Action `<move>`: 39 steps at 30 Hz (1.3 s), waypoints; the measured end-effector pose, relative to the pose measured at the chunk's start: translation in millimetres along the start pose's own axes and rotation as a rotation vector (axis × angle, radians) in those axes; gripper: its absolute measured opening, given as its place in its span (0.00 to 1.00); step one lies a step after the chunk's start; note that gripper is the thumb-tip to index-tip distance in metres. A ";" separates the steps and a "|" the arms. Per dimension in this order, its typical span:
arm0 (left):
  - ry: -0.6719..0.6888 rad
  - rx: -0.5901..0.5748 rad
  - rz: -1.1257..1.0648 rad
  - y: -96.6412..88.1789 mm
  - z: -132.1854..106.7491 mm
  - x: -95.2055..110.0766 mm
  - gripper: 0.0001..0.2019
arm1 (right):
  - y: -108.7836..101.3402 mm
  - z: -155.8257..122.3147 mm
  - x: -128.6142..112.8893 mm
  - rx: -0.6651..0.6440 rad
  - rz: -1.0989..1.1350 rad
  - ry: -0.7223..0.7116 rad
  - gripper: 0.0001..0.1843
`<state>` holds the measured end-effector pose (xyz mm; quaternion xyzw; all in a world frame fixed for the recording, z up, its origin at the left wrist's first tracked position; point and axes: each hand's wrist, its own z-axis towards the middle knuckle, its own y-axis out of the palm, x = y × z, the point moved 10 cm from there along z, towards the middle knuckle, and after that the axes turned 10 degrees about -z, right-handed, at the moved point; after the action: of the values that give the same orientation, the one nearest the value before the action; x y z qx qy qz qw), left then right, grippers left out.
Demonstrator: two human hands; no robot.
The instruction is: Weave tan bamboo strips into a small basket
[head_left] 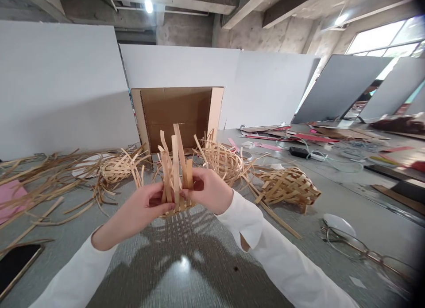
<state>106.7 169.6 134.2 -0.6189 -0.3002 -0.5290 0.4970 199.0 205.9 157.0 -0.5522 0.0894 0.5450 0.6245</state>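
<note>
So my left hand (pixel 146 206) and right hand (pixel 207 190) were both closed around a small woven basket (pixel 174 184), pinching it from either side just above the grey surface (pixel 199 255). Its loose tan strips stuck straight up between my fingers. Three more woven pieces (pixel 224 162) (pixel 287 188) (pixel 117 168) sat just past it among scattered strips (pixel 56 186), with a cardboard box (pixel 175 117) behind and some glasses (pixel 361 250) off to the right.

White partition walls (pixel 59 86) under bare concrete beams (pixel 249 9)
</note>
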 end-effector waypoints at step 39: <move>-0.020 0.159 -0.006 -18.8 -0.1 -7.6 0.15 | 7.0 1.0 -13.1 -0.011 0.102 -0.057 0.09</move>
<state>87.9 176.8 132.6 -0.5817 -0.3480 -0.4991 0.5399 188.0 197.6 162.6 -0.5346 0.0969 0.5922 0.5951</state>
